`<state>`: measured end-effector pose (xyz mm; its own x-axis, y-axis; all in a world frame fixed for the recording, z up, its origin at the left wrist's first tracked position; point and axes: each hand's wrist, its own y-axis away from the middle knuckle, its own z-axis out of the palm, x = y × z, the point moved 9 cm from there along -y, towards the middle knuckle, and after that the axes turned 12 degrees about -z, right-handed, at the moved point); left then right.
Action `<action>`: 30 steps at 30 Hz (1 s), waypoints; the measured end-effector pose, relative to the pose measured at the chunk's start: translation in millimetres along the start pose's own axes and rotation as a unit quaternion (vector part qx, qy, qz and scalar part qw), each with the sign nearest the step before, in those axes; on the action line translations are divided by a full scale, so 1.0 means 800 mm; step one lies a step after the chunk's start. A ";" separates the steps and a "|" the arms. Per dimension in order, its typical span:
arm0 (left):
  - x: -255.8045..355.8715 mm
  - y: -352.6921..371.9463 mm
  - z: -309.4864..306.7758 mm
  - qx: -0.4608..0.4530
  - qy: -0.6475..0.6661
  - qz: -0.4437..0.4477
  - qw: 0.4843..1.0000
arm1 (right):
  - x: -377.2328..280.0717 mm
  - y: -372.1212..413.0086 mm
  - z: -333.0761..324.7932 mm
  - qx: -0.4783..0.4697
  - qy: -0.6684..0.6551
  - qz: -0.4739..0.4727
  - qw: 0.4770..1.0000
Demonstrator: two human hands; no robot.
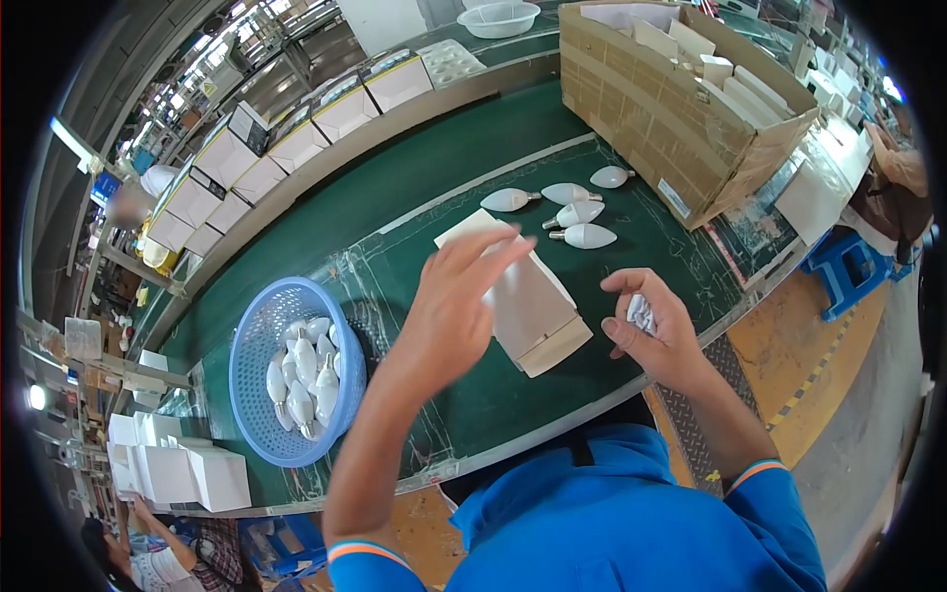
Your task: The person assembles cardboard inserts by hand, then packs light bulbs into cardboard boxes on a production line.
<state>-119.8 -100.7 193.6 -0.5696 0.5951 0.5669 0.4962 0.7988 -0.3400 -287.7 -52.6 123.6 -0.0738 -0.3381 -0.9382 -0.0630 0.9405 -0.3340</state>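
Evidently the work is boxing bulbs, and the step in hand looks like readying a box. The flat white carton (533, 316) lies on the green counter (414, 187) straight in front of the person, its flap end turned toward them. The left hand (449, 306) is lifted over the carton's far end with fingers spread and holding nothing; whether the fingertips touch the card cannot be told. Just right of the carton, the right hand (659, 331) is curled tight round a small white thing (641, 314) (probably a bulb, though the fingers hide most of it). The hands are apart, with the carton between them.

By that reading, the next move calls for the left hand to steady or open up the carton so that its mouth meets what the right hand holds, and for a gentle grip, since bulbs are fragile.

Left of the carton a blue basket (258, 434) holds a heap of white candle bulbs (304, 375), about half filling it. Beyond the carton four loose bulbs (584, 235) lie on the counter. Beyond and right of the carton a big cardboard box (651, 128) stands open, with small white boxes (691, 49) packed inside.
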 end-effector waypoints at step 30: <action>-0.063 0.041 -0.022 -0.059 -0.190 -0.019 0.980 | -0.030 0.028 0.076 -0.088 0.352 -0.250 0.898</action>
<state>-63.2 -106.1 167.1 -0.7815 0.5721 0.2488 0.5288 0.8191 -0.2224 -226.7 -21.2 132.8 -0.5992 -0.7123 -0.3655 -0.4142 0.6665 -0.6199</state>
